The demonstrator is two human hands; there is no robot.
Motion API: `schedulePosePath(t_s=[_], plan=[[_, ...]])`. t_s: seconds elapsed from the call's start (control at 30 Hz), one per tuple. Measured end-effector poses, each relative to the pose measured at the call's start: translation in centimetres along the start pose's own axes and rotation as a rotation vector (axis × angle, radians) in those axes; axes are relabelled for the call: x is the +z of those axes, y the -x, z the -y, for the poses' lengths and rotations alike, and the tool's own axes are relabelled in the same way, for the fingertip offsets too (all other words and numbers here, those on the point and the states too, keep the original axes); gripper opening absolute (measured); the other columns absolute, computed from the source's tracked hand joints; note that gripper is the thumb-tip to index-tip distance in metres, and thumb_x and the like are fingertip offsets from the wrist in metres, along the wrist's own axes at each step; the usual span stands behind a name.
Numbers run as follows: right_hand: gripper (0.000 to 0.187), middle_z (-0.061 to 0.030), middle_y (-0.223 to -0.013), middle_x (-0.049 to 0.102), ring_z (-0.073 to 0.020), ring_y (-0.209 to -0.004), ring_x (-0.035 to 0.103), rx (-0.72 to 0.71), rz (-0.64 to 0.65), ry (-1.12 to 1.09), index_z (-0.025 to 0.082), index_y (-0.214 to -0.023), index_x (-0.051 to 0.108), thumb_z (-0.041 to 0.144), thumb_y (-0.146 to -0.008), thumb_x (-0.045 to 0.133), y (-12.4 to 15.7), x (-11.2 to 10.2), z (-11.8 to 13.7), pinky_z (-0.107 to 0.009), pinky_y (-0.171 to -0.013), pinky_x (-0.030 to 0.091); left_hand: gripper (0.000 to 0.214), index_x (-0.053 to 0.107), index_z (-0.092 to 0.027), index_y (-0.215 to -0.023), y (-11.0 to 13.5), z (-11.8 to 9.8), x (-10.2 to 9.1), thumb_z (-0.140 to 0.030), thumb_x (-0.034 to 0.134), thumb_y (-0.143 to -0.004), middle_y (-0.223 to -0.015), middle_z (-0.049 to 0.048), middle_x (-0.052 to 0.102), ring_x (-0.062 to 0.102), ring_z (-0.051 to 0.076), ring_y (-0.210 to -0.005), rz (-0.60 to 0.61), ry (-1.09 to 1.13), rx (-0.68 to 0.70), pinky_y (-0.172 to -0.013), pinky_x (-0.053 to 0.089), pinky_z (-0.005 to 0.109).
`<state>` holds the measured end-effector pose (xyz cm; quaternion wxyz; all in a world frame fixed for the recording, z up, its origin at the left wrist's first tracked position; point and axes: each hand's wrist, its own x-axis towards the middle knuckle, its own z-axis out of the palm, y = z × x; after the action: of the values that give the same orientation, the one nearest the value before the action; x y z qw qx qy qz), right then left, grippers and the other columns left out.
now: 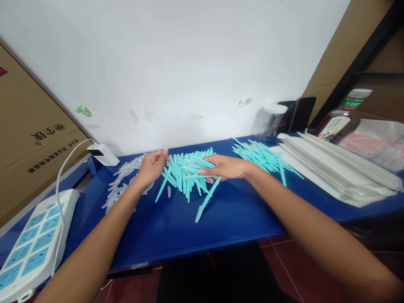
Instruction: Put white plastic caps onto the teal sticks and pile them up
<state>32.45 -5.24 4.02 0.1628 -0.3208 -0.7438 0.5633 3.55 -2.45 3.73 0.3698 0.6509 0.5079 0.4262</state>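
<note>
My right hand (227, 166) is closed around several slim turquoise eyebrow razors (202, 162), which point left over the middle of the table. Beneath and behind them lies a heap of the same turquoise razors (186, 179). A single razor (206, 202) slants toward the front edge below my right hand. My left hand (153, 166) is pinched at the heap's left end; whatever is between thumb and fingers is too small to make out. Small translucent caps (118, 189) lie scattered beside and behind my left forearm, and one loose cap (169, 192) sits nearer the heap.
Another pile of turquoise razors (261, 155) lies to the right, beside stacked white packets (341, 168). A lidded clear jar (272, 120) and a sauce bottle (339, 120) stand behind. At left are a power strip (39, 235), a white plugged-in device (102, 154) and a cardboard box (34, 126).
</note>
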Motion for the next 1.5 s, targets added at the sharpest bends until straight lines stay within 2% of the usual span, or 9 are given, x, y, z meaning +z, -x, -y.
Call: schedulePosePath(t_s=[0.07,0.17,0.3,0.57,0.73,0.9,1.07,1.23,1.5], plan=[[0.043,0.0003,-0.078,0.062,-0.0108,-0.063,0.048,-0.012,0.006,-0.010,0.020,-0.091,0.053,0.059,-0.089,0.072,0.0,0.0,-0.2,-0.018,-0.047,0.032,0.039,0.069,-0.018,-0.065,0.0,-0.6,-1.9,-0.052,0.073,-0.083,-0.051,-0.0029,0.040,0.033,0.010,-0.046,0.242,-0.292,0.105,-0.044,0.020,0.024],[0.043,0.0000,-0.079,0.063,-0.0093,-0.059,0.044,-0.014,0.011,-0.009,0.020,-0.091,0.053,0.059,-0.089,0.072,-0.1,-0.1,-0.4,-0.019,-0.046,0.031,0.034,0.070,-0.021,-0.058,0.5,-1.2,-3.8,-0.048,0.084,-0.073,-0.049,-0.0018,0.045,0.035,0.012,-0.045,0.527,-0.494,0.080,-0.045,0.019,0.026],[0.043,0.0001,-0.078,0.062,-0.0091,-0.059,0.042,-0.007,0.010,-0.016,0.020,-0.091,0.053,0.058,-0.089,0.072,-0.1,-0.2,-0.3,-0.019,-0.047,0.031,0.034,0.072,-0.023,-0.053,1.4,-1.4,-3.3,-0.052,0.088,-0.063,-0.043,-0.0007,0.049,0.035,0.013,-0.038,0.615,-0.596,-0.005,-0.040,0.016,0.029],[0.042,-0.0001,-0.078,0.063,-0.0086,-0.058,0.043,-0.001,0.023,-0.019,0.019,-0.090,0.054,0.056,-0.089,0.073,-0.1,-0.2,-0.5,-0.019,-0.046,0.032,0.023,0.077,-0.024,-0.066,1.8,-1.6,-2.7,-0.046,0.080,-0.074,-0.055,0.0012,0.061,0.049,0.016,-0.047,0.728,-0.680,0.023,-0.044,0.029,0.027],[0.041,-0.0002,-0.078,0.063,-0.0086,-0.059,0.045,0.006,0.074,-0.040,0.019,-0.090,0.055,0.056,-0.089,0.073,-0.2,-0.1,-0.6,-0.018,-0.046,0.032,0.018,0.080,-0.024,-0.078,1.6,-3.0,-3.2,-0.042,0.082,-0.076,-0.079,0.0053,0.076,0.067,0.021,-0.069,0.620,-0.464,0.080,-0.058,0.046,0.026],[0.041,0.0002,-0.076,0.062,-0.0086,-0.060,0.047,0.004,0.144,-0.029,0.018,-0.088,0.057,0.058,-0.093,0.069,-0.1,0.0,-0.3,-0.017,-0.046,0.033,0.016,0.078,-0.022,-0.085,1.6,-3.3,-1.9,-0.037,0.081,-0.080,-0.083,0.0065,0.077,0.069,0.020,-0.074,0.428,-0.331,0.202,-0.060,0.047,0.024],[0.042,-0.0011,-0.078,0.063,-0.0085,-0.061,0.048,0.009,0.187,-0.011,0.017,-0.087,0.058,0.057,-0.094,0.067,-0.1,0.0,-0.2,-0.017,-0.046,0.034,0.023,0.082,-0.022,-0.097,1.7,-2.7,-0.7,-0.042,0.078,-0.086,-0.083,0.0058,0.076,0.047,0.011,-0.052,0.311,-0.323,0.265,-0.047,0.031,0.025],[0.040,-0.0004,-0.077,0.063,-0.0078,-0.058,0.047,0.009,0.256,-0.020,0.017,-0.088,0.058,0.055,-0.096,0.066,-0.2,0.0,-0.4,-0.018,-0.044,0.033,0.023,0.086,-0.026,-0.100,1.9,-2.5,-0.1,-0.044,0.077,-0.087,-0.092,0.0072,0.077,0.047,0.013,-0.060,0.256,-0.292,0.357,-0.053,0.034,0.027],[0.043,0.0015,-0.074,0.061,-0.0049,-0.051,0.043,0.002,0.304,-0.022,0.016,-0.084,0.058,0.056,-0.097,0.065,0.0,0.1,0.3,-0.019,-0.043,0.031,0.019,0.086,-0.024,-0.092,2.1,-2.4,0.4,-0.040,0.085,-0.081,-0.073,0.0033,0.070,0.032,0.012,-0.056,0.194,-0.250,0.388,-0.051,0.026,0.029]])
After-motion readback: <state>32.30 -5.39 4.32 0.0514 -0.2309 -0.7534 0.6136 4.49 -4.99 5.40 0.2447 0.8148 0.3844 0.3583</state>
